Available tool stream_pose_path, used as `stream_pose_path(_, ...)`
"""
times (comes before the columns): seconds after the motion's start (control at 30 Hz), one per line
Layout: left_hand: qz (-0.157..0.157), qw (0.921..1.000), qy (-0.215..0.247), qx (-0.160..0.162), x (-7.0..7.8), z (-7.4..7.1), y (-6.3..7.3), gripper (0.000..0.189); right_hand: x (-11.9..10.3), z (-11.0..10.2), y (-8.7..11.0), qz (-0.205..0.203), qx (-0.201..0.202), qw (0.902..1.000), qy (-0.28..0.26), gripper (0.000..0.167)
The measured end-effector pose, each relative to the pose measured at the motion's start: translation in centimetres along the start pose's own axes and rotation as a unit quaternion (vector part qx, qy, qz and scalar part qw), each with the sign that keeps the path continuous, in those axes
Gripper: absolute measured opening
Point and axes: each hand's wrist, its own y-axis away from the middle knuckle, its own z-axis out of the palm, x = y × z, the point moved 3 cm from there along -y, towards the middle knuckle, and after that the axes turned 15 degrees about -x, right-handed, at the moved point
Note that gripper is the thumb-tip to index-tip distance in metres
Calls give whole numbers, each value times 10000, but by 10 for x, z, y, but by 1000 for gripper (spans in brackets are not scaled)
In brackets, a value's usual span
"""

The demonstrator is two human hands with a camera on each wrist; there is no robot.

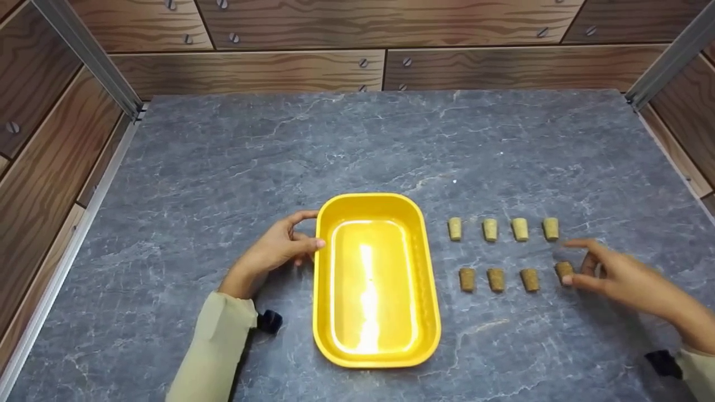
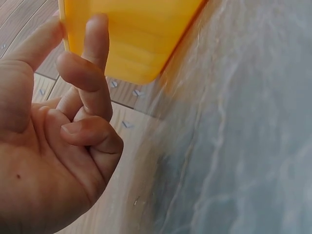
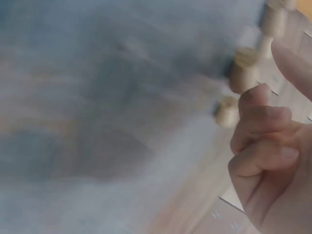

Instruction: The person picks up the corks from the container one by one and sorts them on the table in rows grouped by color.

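Observation:
With thumb over the rim and fingers against the outer wall, my left hand (image 1: 276, 245) holds the left side of a yellow tray (image 1: 319, 301). The left wrist view shows the other fingers (image 2: 92, 131) loosely bent below the tray wall (image 2: 141, 53). On the right, my right hand (image 1: 628, 276) is at the last brown tapered cork (image 1: 564, 269) of the front row, thumb tip at its lower side. The index finger stretches above it, apart from it, near a pale cork (image 1: 551, 229). In the right wrist view, blurred corks (image 3: 242, 78) stand beside the fingers.
Several pale corks (image 1: 489, 230) form a back row and several brown corks (image 1: 496, 280) a front row, right of the tray. The grey marbled table (image 1: 279, 156) is bounded by wood-patterned panels (image 1: 301, 22) and metal posts (image 1: 92, 56) at the back corners.

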Motion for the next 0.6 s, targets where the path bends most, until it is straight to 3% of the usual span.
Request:
stream_pose_path(0.17,-69,9985,-513,182,1,-3,-1,70,-9,-13,0,-59,596,9982,-44,60)
stream_pose_path(0.4,407,9864,-1485,577,4,-5,1,62,-27,-16,-10,-606,1483,9868,-236,42)
stream_pose_path(0.6,430,9745,-1834,1222,3,-7,5,64,-42,-16,-20,-924,1862,9769,-489,51)
